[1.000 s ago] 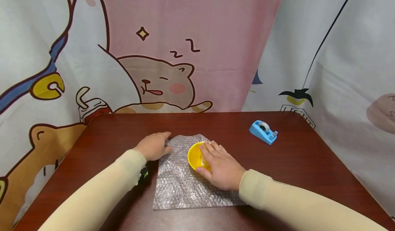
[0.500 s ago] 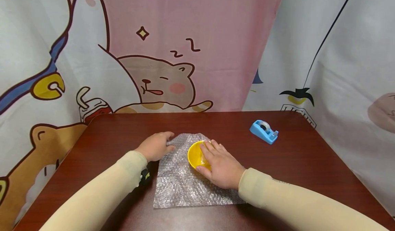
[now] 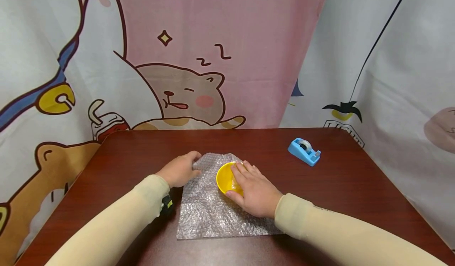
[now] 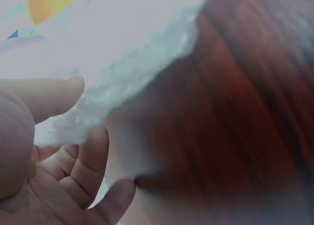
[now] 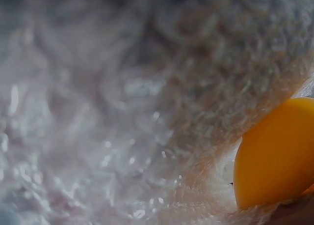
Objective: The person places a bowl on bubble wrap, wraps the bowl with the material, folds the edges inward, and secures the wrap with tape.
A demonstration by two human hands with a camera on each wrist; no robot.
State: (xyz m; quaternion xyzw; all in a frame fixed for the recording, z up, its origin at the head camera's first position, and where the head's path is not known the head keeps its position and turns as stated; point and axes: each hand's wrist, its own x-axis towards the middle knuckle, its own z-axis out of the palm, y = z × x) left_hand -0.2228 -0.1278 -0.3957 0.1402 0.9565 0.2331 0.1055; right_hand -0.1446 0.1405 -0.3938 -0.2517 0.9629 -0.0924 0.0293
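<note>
A yellow bowl [image 3: 224, 180] sits on a sheet of bubble wrap [image 3: 206, 214]. My right hand [image 3: 257, 191] lies over the bowl's right side with fingers straight, pressing a folded part of the wrap against it. Some clear wrap shows inside the bowl by the thumb. In the right wrist view, blurred bubble wrap [image 5: 122, 126] fills most of the frame, with the yellow bowl [image 5: 277, 156] at lower right. My left hand [image 3: 179, 170] holds the sheet's far left edge. In the left wrist view its thumb [image 4: 54, 95] is above that edge and its fingers [image 4: 93, 156] below.
A light blue tape dispenser [image 3: 303, 152] with a roll of clear tape stands at the back right of the dark red-brown table [image 3: 341, 195]. Behind the table hangs a cloth [image 3: 263, 53] printed with cartoon animals.
The left hand has shifted slightly right, and the wrap's far left edge has risen a little with it. My right hand and the bowl stay almost where they were.
</note>
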